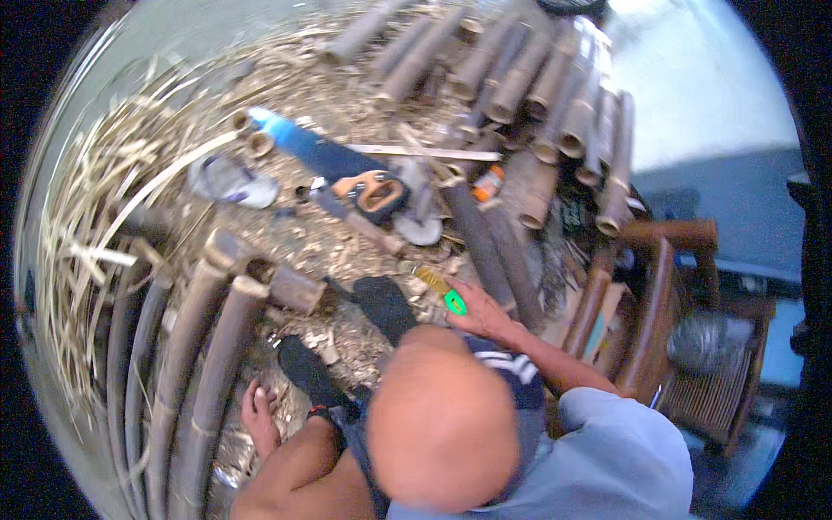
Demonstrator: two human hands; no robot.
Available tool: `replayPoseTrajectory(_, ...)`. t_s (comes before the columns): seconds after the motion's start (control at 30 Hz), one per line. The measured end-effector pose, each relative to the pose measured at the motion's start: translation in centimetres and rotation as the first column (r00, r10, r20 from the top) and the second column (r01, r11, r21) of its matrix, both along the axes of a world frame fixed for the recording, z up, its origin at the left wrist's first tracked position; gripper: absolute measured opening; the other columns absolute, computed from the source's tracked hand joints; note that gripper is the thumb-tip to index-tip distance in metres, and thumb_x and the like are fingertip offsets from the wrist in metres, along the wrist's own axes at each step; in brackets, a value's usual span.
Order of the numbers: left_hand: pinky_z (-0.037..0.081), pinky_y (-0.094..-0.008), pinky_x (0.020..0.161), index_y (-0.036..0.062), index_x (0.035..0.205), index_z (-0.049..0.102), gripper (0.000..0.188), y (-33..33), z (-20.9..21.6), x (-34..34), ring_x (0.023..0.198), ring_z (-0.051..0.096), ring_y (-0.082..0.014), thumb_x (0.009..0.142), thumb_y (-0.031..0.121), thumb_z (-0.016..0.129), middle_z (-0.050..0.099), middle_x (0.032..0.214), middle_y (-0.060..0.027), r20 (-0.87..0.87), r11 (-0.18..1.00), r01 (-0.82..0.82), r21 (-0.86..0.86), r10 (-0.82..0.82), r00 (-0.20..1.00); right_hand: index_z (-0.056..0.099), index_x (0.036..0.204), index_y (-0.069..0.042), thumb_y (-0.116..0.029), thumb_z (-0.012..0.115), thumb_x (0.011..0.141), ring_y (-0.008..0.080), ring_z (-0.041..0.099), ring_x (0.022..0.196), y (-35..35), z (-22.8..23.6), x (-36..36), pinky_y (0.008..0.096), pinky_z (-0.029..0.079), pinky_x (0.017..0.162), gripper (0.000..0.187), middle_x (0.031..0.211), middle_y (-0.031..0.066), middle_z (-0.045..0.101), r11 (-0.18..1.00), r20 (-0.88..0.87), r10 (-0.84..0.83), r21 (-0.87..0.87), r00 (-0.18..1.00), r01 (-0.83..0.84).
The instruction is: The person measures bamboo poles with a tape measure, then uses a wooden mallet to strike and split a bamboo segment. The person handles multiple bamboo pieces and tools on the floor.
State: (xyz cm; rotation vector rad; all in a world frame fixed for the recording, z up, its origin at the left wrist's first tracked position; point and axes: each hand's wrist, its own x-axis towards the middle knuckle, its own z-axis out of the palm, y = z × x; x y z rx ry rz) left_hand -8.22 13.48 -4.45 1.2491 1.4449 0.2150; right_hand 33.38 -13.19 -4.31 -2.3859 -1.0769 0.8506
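Observation:
My right hand (pixel 476 314) grips a tape measure (pixel 454 302) with a green case, and a short yellow strip of its blade sticks out ahead. Low on the left, my left hand (pixel 259 419) hangs beside my knee with its fingers a little apart and nothing visible in them. Close by it stand several long bamboo poles (pixel 185 355). A handsaw (pixel 334 160) with a blue blade and an orange-and-black handle lies on the ground ahead. Next to it is a pair of sandals (pixel 232 184), set apart from each other.
Cut bamboo lengths (pixel 520 82) lie in rows at the far right. Thin bamboo strips (pixel 104 186) are heaped on the left, and wood shavings (pixel 334 247) cover the ground. An orange container (pixel 487 184) lies near the bamboo. A brown wooden chair (pixel 646 303) stands at my right.

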Motion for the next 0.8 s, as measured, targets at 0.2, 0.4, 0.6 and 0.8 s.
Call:
replayPoseTrajectory(0.2,0.054,-0.0342,0.085,0.0002,0.141,0.052,0.05,0.2,-2.4,-2.4,0.102,0.067,-0.0237,0.104,0.034,0.054,0.066,0.121,-0.0179,0.069,0.983,0.181,-0.021,-0.179,0.981,0.033,0.154,-0.012,-0.039,0.075,0.076,0.0475,0.053,0.118,-10.8,-0.3,-5.6,0.0526,0.048,0.099,0.092,0.126,0.0281,0.052,0.939,0.044,-0.107,-0.325,0.993,0.116)
replayPoseTrajectory(0.4,0.054,-0.0343,0.086,0.0006,0.141,0.052,0.05,0.9,-2.2,-3.9,0.102,0.067,-0.0236,0.104,0.034,0.054,0.066,0.121,-0.0177,-0.102,0.962,0.26,-0.085,-0.268,0.958,0.031,0.156,-0.015,-0.045,0.078,0.075,0.0429,0.056,0.108,-13.4,-0.8,-7.9,0.0517,0.054,0.09,0.099,0.118,0.0243,0.052,0.892,0.14,-0.138,-0.412,0.98,0.185)
replayPoseTrajectory(0.6,0.054,-0.0344,0.086,0.001,0.141,0.052,0.05,0.5,-0.8,-4.2,0.103,0.067,-0.0235,0.105,0.034,0.054,0.067,0.121,-0.0174,-0.171,0.957,0.264,-0.12,-0.282,0.944,0.051,0.141,-0.007,-0.059,0.074,0.077,0.0395,0.062,0.107,-11.0,-0.2,-6.5,0.0489,0.056,0.084,0.086,0.125,0.0226,0.058,0.822,0.167,0.093,-0.57,0.981,0.019)
replayPoseTrajectory(0.8,0.054,-0.0348,0.087,0.0021,0.142,0.052,0.049,-0.9,-1.8,-4.7,0.103,0.068,-0.0232,0.104,0.034,0.054,0.067,0.12,-0.017,-0.161,0.965,0.198,-0.171,-0.226,0.961,0.067,0.102,-0.004,-0.042,0.065,0.091,0.0372,0.065,0.095,1.1,-2.5,-1.8,0.0498,0.054,0.077,0.039,0.099,0.0194,0.067,0.999,0.218,0.026,0.017,0.976,-0.03)
